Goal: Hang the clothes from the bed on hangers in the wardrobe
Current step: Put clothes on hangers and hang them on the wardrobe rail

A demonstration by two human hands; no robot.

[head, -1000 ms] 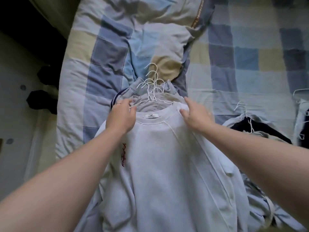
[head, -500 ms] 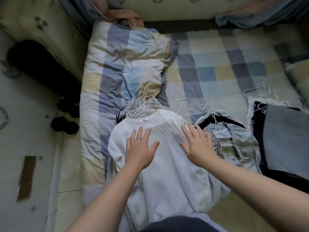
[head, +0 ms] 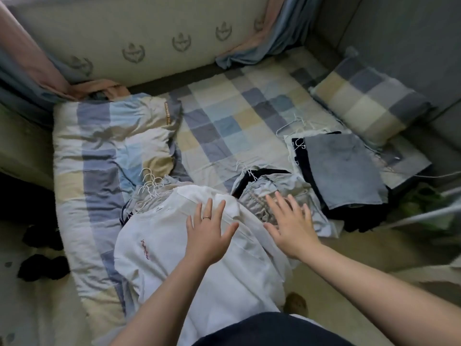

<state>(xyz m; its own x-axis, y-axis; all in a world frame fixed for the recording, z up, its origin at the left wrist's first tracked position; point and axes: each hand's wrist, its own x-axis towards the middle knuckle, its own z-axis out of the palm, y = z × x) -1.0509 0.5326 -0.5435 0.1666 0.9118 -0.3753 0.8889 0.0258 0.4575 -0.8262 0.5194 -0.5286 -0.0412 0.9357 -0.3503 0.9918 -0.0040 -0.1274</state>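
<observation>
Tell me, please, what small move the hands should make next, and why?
Probably slide the left hand up to the bunch of white hanger hooks and grip them. It and the right hand are open and hold nothing, and the white sweatshirt already lies on top of its stack with the hooks gathered beyond its collar, so the stack looks ready to lift.

The white sweatshirt [head: 174,258] mostly hides the garments [head: 174,181] beneath; the right hand [head: 291,228] looks motion-blurred.

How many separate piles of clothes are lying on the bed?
3. One topped by a white sweatshirt at the near left, one grey pile in the middle, one topped by folded blue-grey cloth at the right. Garments underneath are hidden.
</observation>
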